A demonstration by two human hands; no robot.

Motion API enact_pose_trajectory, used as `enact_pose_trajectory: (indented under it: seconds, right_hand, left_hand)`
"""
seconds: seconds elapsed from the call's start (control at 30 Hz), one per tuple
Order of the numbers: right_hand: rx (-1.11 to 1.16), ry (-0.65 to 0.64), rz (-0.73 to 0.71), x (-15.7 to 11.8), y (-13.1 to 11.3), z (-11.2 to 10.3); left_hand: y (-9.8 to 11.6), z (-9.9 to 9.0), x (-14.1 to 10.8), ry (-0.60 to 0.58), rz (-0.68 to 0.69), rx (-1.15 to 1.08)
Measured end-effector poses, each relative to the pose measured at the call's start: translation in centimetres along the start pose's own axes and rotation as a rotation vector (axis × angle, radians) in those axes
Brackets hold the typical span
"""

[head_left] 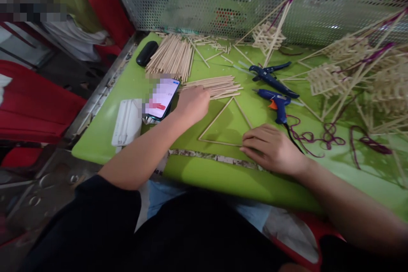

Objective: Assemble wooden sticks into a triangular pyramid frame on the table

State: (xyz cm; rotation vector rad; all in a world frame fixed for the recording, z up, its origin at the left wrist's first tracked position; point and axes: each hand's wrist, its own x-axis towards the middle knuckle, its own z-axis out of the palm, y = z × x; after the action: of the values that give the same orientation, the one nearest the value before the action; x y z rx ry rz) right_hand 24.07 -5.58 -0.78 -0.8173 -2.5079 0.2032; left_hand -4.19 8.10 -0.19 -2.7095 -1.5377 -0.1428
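My left hand (pixel 193 104) is closed, knuckles up, at the near left end of a small bundle of thin wooden sticks (pixel 223 86). Its fingertips are hidden, so what it grips cannot be made out. A triangle of three wooden sticks (pixel 214 121) lies flat on the green table (pixel 178 141) close to its front edge. With fingers and thumb together, my right hand (pixel 269 145) pinches the triangle's right corner and covers it. Just beyond that hand lies a blue hot glue gun (pixel 276 101) with an orange trigger.
A large stick pile (pixel 174 56), a black case (pixel 147 53), a lit phone (pixel 164 97) and a white box (pixel 126 122) sit at the left. Blue cutters (pixel 270 77), purple string (pixel 331 134) and several stick frames (pixel 270 38) occupy the right. Perforated metal panel (pixel 191 0) stands behind.
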Motion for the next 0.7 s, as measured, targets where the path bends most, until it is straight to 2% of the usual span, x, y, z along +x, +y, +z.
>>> enact_pose_trajectory:
  seconds: [0.27, 0.5, 0.7]
  right_hand:
    - [-0.031, 0.006, -0.016, -0.04, -0.02, -0.22]
    - [-0.041, -0.01, -0.022, 0.08, -0.14, -0.41]
    - [-0.04, -0.015, -0.025, 0.02, -0.02, -0.26]
  left_hand:
    - [-0.27, 0.23, 0.21, 0.039, 0.021, -0.024]
    - [-0.22, -0.12, 0.18, -0.03, -0.044, 0.021]
    - [0.57, -0.47, 0.4, -0.035, -0.044, 0.078]
